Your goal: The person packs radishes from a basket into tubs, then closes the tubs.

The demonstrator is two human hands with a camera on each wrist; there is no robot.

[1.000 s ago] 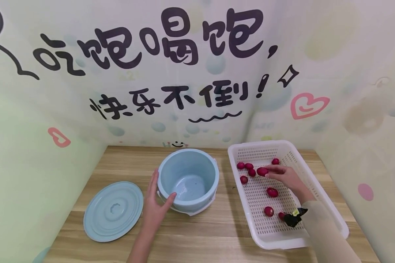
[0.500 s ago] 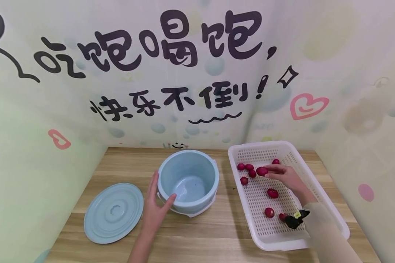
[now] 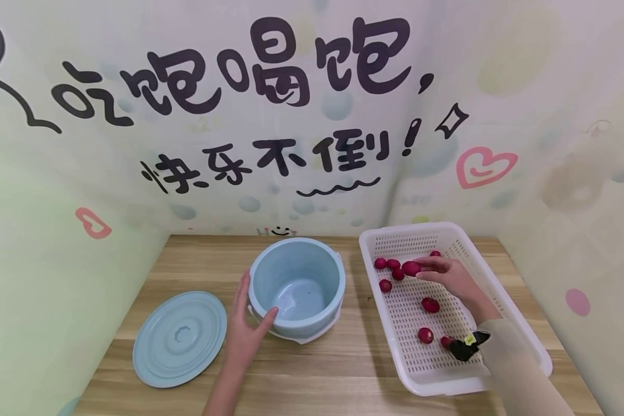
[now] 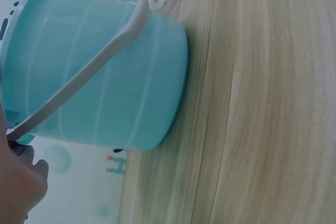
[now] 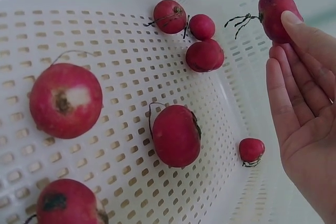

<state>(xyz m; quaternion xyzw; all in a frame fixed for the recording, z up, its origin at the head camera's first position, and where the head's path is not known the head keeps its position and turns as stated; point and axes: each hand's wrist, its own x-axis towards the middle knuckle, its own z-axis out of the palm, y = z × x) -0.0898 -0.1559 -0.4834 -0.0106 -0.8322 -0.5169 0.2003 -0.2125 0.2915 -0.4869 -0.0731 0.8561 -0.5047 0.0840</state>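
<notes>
Pale printed walls (image 3: 437, 205); black Chinese lettering (image 3: 273, 59), pink heart (image 3: 482, 173); wood-grain tabletop (image 3: 333, 372).
</notes>
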